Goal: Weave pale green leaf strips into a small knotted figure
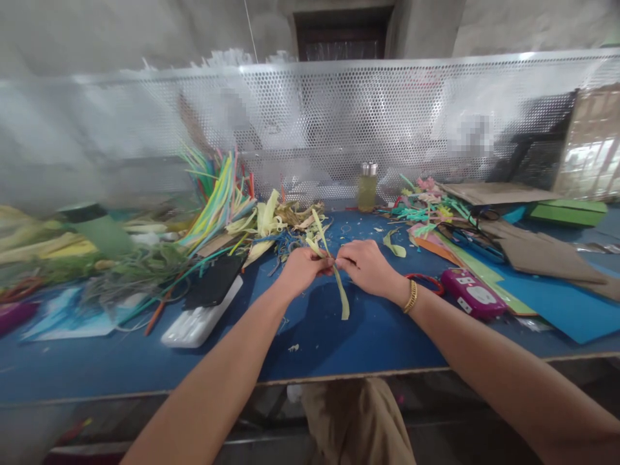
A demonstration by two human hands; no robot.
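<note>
A pale yellow-green strip of corn husk (pixel 343 298) is pinched between my two hands above the blue tabletop. My left hand (pixel 303 266) is closed on it, with thin leaf-like ends sticking up past the fingers. Right beside it, my right hand (pixel 365 263), a gold bracelet on its wrist, has its fingertips closed at the same spot. From there one end of the strip hangs down toward me. The exact hold of the fingertips is partly hidden. Behind the left hand lies a heap of dry husks (pixel 268 219); a loose curled husk piece (pixel 394 244) rests beyond the right hand.
At left are a bundle of coloured pipe cleaners (pixel 213 203), a black phone (pixel 213 284) on a white case (pixel 198 326), and tangled fibres. To the right lie a purple device (pixel 472 294), blue sheets (pixel 542 303) and cardboard (pixel 547 255). A bottle (pixel 367 188) stands by the perforated panel (pixel 416 110).
</note>
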